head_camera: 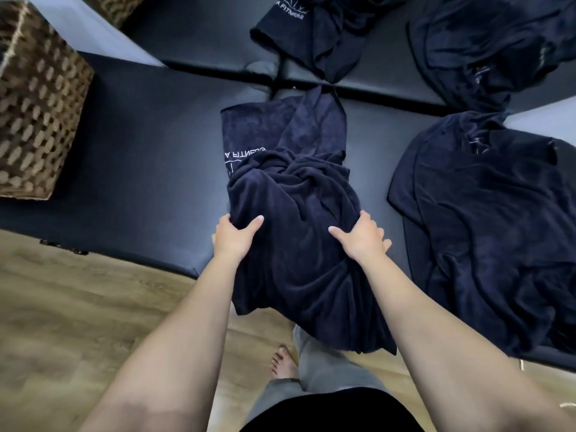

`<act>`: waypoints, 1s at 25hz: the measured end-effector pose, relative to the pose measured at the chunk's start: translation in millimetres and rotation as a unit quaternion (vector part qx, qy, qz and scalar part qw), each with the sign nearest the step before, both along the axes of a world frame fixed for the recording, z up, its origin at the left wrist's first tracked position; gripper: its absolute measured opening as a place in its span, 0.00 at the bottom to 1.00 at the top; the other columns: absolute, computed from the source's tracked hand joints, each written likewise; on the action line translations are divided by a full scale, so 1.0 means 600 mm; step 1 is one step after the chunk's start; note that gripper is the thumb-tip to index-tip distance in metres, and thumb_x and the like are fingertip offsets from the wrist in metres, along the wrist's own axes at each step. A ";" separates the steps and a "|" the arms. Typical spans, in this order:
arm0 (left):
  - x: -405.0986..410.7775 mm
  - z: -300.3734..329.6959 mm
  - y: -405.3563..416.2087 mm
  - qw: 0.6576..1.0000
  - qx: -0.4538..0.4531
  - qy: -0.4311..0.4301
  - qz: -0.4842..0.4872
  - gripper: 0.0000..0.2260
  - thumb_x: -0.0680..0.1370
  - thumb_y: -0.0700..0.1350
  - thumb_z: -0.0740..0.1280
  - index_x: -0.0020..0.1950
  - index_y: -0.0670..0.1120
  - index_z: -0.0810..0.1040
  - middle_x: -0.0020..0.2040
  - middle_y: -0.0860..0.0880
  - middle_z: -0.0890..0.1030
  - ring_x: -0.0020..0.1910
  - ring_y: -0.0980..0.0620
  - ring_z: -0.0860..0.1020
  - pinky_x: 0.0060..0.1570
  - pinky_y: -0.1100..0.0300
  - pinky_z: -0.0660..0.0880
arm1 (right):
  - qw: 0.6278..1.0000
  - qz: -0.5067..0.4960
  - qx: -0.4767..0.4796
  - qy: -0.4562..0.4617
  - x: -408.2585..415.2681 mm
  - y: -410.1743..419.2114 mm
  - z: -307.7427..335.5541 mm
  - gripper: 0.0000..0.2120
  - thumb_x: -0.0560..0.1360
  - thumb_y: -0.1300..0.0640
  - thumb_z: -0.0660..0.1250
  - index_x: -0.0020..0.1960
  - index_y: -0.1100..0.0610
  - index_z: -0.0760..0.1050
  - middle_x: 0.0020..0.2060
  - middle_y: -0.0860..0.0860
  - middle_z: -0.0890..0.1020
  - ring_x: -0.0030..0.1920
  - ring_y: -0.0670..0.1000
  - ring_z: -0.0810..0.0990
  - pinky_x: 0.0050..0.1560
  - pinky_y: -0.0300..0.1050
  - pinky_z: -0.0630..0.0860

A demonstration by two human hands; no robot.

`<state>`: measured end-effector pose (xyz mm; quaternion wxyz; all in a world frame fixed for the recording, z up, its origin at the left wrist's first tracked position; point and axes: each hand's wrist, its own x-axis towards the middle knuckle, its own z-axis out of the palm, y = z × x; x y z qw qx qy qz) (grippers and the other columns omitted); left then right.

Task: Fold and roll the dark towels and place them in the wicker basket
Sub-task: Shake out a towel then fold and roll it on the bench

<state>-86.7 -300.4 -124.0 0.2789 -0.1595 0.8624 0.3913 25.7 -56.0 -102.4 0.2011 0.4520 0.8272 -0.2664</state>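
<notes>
Dark towel (299, 213) lies bunched and creased lengthwise across the near mat (140, 157), its near end draped over the mat's front edge and hanging toward the floor; white lettering shows on its far left part. Left hand (232, 236) grips the towel's left side just behind the front edge, thumb on top, fingers curled into the cloth. Right hand (363, 236) grips the right side at the same level, thumb on top; its fingers appear to wrap under the fold, though this is partly hidden. Wicker basket (37, 101) stands on the mat's far left corner, well apart from the towel. A second dark towel (486, 219) lies crumpled at the mat's right edge, spilling over the front. Two more, third towel (314, 29) and fourth towel (492, 42), sit rumpled on the far mat (202, 32). Wooden floor (78, 307) below, with a bare foot (282, 361) and grey trouser legs (314, 372).
</notes>
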 end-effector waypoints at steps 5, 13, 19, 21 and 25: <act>-0.057 0.003 0.023 0.994 0.104 0.016 0.025 0.11 0.82 0.58 0.64 0.52 0.53 0.78 0.57 0.50 0.82 0.60 0.45 0.80 0.66 0.48 0.74 | 0.980 -0.068 -0.119 0.141 -0.057 0.043 -0.017 0.13 0.81 0.51 0.65 0.41 0.57 0.72 0.38 0.53 0.76 0.43 0.55 0.77 0.41 0.47 0.68; -0.212 0.204 -0.043 0.888 0.274 0.296 0.219 0.13 0.79 0.55 0.67 0.38 0.51 0.74 0.39 0.52 0.75 0.41 0.55 0.72 0.44 0.60 0.73 | 0.807 -0.189 -0.023 0.559 -0.167 0.166 0.153 0.09 0.80 0.51 0.62 0.43 0.50 0.77 0.39 0.46 0.79 0.41 0.42 0.76 0.47 0.40 0.74; -0.107 0.049 -0.096 0.983 0.023 -0.161 0.084 0.18 0.77 0.54 0.72 0.59 0.41 0.82 0.58 0.42 0.84 0.53 0.44 0.82 0.56 0.51 0.79 | 0.991 -0.008 -0.130 0.043 -0.063 0.085 0.031 0.22 0.74 0.39 0.73 0.39 0.56 0.71 0.40 0.53 0.78 0.45 0.54 0.78 0.38 0.47 0.69; -0.077 0.036 -0.113 0.979 -0.004 -0.191 0.076 0.19 0.74 0.59 0.74 0.51 0.43 0.83 0.51 0.42 0.85 0.49 0.42 0.84 0.55 0.48 0.81 | 0.974 0.041 -0.187 -0.118 -0.031 0.069 0.040 0.26 0.71 0.34 0.74 0.46 0.57 0.74 0.49 0.54 0.79 0.49 0.56 0.79 0.39 0.47 0.70; -0.144 0.068 -0.106 0.991 -0.124 -0.039 0.015 0.29 0.66 0.76 0.67 0.41 0.49 0.77 0.43 0.46 0.83 0.44 0.43 0.82 0.53 0.49 0.80 | 0.989 -0.009 -0.140 -0.042 -0.061 0.069 0.065 0.42 0.71 0.32 0.72 0.70 0.62 0.69 0.68 0.56 0.76 0.64 0.59 0.77 0.58 0.51 0.74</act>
